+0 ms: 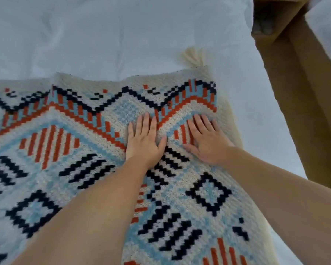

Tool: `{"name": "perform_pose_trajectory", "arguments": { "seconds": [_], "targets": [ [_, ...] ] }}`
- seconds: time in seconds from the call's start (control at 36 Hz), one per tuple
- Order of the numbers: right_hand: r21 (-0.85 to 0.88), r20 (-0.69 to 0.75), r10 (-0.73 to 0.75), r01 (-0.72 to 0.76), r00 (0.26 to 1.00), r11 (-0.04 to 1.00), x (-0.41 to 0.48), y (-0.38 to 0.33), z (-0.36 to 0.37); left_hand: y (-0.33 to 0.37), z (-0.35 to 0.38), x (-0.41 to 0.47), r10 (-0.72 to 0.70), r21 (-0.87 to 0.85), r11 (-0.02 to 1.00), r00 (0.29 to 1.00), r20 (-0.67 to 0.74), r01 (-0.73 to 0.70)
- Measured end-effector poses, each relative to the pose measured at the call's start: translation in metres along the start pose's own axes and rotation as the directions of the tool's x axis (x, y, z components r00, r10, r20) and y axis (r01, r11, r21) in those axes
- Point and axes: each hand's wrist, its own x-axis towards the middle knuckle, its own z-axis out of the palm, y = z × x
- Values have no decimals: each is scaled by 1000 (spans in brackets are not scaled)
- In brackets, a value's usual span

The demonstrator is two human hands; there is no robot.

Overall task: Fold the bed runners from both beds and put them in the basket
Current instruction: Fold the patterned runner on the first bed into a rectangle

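**Both palms flat on runner, short end by the tassel**

- Bed runner (69, 169): knitted, cream with blue, orange and navy blocks. Lies spread on the white bed cover (103, 35). One cream tassel (194, 56) marks its far right corner.
- Long axis: the cloth runs away from the tassel to the left and out of view, so the tassel end is the short end. Whether a layer is already folded under cannot be told.
- Left hand (144, 138): fingers straight and together, palm pressed on the weave, nearer me than the tassel and to its left. Grips nothing.
- Right hand (206, 142): flat too, fingers slightly spread, almost straight below the tassel. Grips nothing. This is the hand closer to the tassel end.
- Hands side by side, thumbs near but apart.
- Tan furniture (304, 92) stands right of the tassel, beyond the bed edge.
- Basket not in view.
- Judgement: smoothing step. The next fold likely starts from the tassel end, led by the right hand and carried leftward along the length.
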Motion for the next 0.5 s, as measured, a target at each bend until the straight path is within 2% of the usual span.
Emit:
{"name": "perform_pose_trajectory", "arguments": {
  "seconds": [0.11,0.36,0.5],
  "targets": [
    [-19,-59,20,-21,998,1000,47,25,-12,-2,16,11,-1,-15,1000,998,-55,0],
    [5,-192,92,-92,977,996,113,76,-57,-3,21,16,2,-40,999,1000,-17,-3],
    [-98,-272,98,-129,957,987,123,86,-78,-5,25,18,7,-54,998,1000,-10,-8]
  ]
}}
